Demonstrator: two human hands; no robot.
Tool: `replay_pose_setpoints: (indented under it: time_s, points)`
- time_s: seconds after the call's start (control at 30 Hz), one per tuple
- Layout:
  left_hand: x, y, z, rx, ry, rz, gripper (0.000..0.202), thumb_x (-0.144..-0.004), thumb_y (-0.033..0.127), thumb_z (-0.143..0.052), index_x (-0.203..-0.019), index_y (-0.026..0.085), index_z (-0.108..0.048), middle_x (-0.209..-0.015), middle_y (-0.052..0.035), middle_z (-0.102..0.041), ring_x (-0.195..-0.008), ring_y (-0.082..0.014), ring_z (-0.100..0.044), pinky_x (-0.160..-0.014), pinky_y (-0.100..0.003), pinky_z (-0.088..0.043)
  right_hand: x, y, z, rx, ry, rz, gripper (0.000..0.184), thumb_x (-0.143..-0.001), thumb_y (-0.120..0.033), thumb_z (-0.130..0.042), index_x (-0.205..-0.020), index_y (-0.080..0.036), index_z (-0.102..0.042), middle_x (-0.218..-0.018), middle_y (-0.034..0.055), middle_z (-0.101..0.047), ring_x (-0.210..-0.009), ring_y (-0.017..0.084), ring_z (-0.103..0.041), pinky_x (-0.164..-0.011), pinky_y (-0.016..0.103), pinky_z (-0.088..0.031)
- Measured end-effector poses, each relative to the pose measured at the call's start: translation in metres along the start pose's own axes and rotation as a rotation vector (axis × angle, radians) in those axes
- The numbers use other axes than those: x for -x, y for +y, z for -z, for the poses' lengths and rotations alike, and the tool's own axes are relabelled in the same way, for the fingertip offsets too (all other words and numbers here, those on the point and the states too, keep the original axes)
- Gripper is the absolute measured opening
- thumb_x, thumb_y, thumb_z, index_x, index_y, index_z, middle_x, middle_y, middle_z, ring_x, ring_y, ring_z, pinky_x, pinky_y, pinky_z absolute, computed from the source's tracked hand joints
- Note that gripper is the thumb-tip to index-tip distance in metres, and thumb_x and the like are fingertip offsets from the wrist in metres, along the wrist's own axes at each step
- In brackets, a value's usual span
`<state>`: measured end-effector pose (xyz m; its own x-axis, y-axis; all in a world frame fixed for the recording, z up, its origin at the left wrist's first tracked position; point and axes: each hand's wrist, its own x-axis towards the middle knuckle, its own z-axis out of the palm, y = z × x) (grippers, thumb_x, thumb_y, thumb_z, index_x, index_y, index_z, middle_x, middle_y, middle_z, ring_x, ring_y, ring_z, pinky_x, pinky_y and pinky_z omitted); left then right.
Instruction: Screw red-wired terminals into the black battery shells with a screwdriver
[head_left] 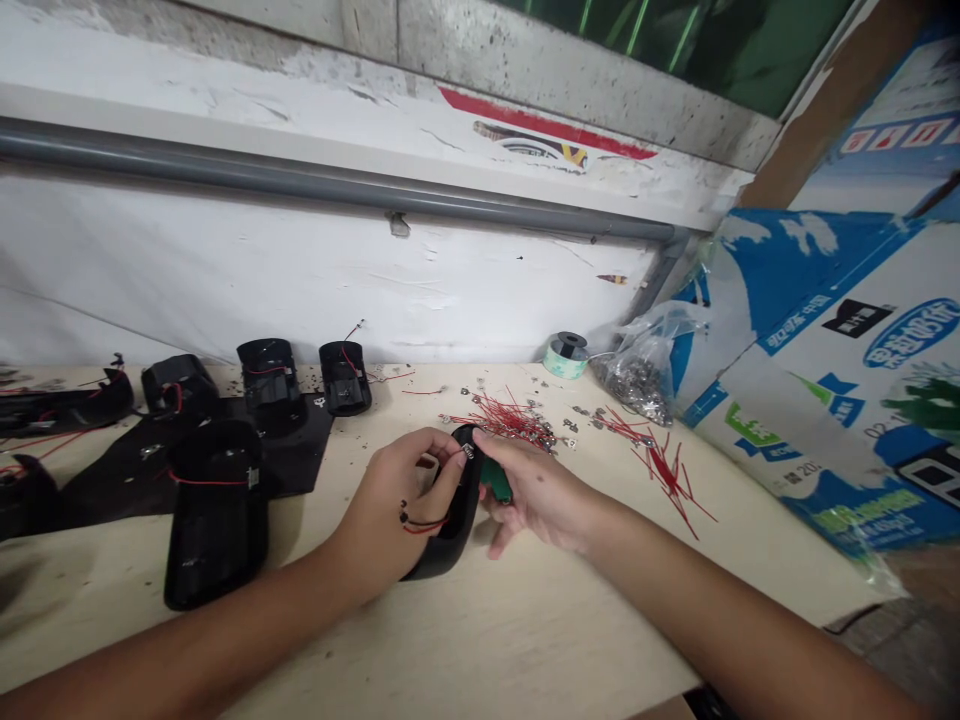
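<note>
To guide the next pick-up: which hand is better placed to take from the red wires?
Right, probably: the right hand lies nearer the red wires, though it holds a green-handled tool; the left hand grips the black plastic housing.

A black plastic casing half hidden by the left hand, a green piece partly covered by the right hand, loose metal bits too small to tell, a printed carton cut off by the right edge

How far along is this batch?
Done: several black casings on the left already have red wire in them. In hand: the left hand holds another casing, the right hand at it with a green object. Left: a heap of red wires with metal tabs, more loose wires, and a bag of metal parts. Exact count unclear.
</note>
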<state>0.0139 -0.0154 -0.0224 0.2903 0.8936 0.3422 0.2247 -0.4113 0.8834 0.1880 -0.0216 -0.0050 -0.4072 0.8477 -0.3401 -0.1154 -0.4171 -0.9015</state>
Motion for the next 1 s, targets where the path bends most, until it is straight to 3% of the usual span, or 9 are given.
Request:
replay_pose_setpoints:
  time_s: [0.07,0.13,0.23,0.33,0.43,0.5,0.67,0.87,1.0]
  points:
    - [0.000,0.003,0.001,0.005,-0.006,-0.023,0.015,-0.093,0.029,-0.055,-0.086,0.020,-0.065,-0.082,0.0003,-0.069,-0.078,-0.0144,-0.064,-0.078,-0.027,-0.052,-0.001,0.001,0.000,-0.020,0.019,0.029,0.041,-0.086,-0.060,-0.065,-0.089,-0.020,-0.056,-0.066,-0.0052,-0.053,-0.039,0.004,-0.032,-0.052,0.037,-0.060]
    - [0.000,0.006,0.002,0.010,-0.009,-0.043,0.015,-0.094,0.029,-0.055,-0.086,0.020,-0.064,-0.085,-0.0004,-0.069,-0.079,-0.0142,-0.064,-0.082,-0.029,-0.053,-0.003,0.002,-0.001,-0.034,0.046,0.090,0.037,-0.086,-0.055,-0.066,-0.087,-0.019,-0.058,-0.065,-0.0052,-0.053,-0.040,0.004,-0.033,-0.051,0.031,-0.057]
    - [-0.002,0.010,0.006,0.038,0.034,-0.039,0.016,-0.092,0.029,-0.058,-0.106,0.022,-0.059,-0.086,-0.0008,-0.069,-0.081,-0.0155,-0.066,-0.074,-0.028,-0.054,-0.004,0.003,-0.002,-0.032,0.140,0.237,0.032,-0.085,-0.046,-0.068,-0.076,-0.016,-0.059,-0.063,-0.0022,-0.051,-0.047,0.007,-0.041,-0.041,0.018,-0.039]
    - [-0.006,0.014,0.012,0.026,0.041,-0.077,0.024,-0.092,0.028,-0.059,-0.115,0.022,-0.056,-0.085,-0.0009,-0.070,-0.081,-0.0161,-0.067,-0.073,-0.029,-0.055,-0.004,0.001,0.000,-0.024,0.183,0.301,0.029,-0.084,-0.042,-0.063,-0.076,-0.014,-0.061,-0.064,-0.0003,-0.052,-0.048,0.008,-0.041,-0.039,0.018,-0.030]
    - [-0.011,0.017,0.021,-0.167,-0.036,-0.253,0.018,-0.094,0.023,-0.056,-0.108,0.022,-0.066,-0.098,-0.0048,-0.072,-0.093,-0.0179,-0.067,-0.086,-0.035,-0.054,-0.004,-0.004,0.005,-0.057,0.149,0.273,0.028,-0.084,-0.042,-0.060,-0.088,-0.015,-0.063,-0.071,0.0004,-0.054,-0.047,0.008,-0.037,-0.039,0.019,-0.029]
    - [-0.014,0.016,0.026,-0.337,-0.056,-0.436,0.026,-0.094,0.017,-0.052,-0.115,0.022,-0.067,-0.104,-0.0067,-0.072,-0.097,-0.0193,-0.066,-0.087,-0.038,-0.054,-0.004,-0.007,0.008,-0.095,0.124,0.255,0.027,-0.084,-0.043,-0.060,-0.090,-0.016,-0.062,-0.071,-0.0007,-0.053,-0.047,0.008,-0.035,-0.038,0.018,-0.026]
    - [-0.019,0.013,0.038,-0.809,0.013,-0.861,0.034,-0.090,0.005,-0.054,-0.120,0.019,-0.064,-0.107,-0.0080,-0.070,-0.105,-0.0230,-0.062,-0.103,-0.052,-0.044,-0.004,-0.008,0.012,-0.137,0.117,0.243,0.023,-0.084,-0.040,-0.062,-0.088,-0.018,-0.060,-0.067,-0.0030,-0.046,-0.048,0.008,-0.033,-0.035,0.016,-0.020]
    - [-0.018,0.020,0.043,-1.059,-0.084,-1.145,0.032,-0.093,0.008,-0.053,-0.122,0.016,-0.063,-0.119,-0.0082,-0.070,-0.116,-0.0259,-0.061,-0.106,-0.047,-0.046,-0.004,-0.002,0.010,-0.050,0.083,0.230,0.022,-0.082,-0.038,-0.064,-0.079,-0.018,-0.058,-0.063,-0.0043,-0.043,-0.049,0.008,-0.033,-0.035,0.017,-0.017]
    - [-0.017,0.021,0.044,-1.083,-0.010,-1.215,0.023,-0.094,0.009,-0.053,-0.110,0.015,-0.068,-0.109,-0.0076,-0.073,-0.113,-0.0260,-0.063,-0.105,-0.048,-0.048,-0.003,-0.001,0.008,-0.003,0.068,0.207,0.022,-0.080,-0.037,-0.065,-0.074,-0.018,-0.054,-0.063,-0.0048,-0.040,-0.049,0.009,-0.033,-0.034,0.018,-0.017]
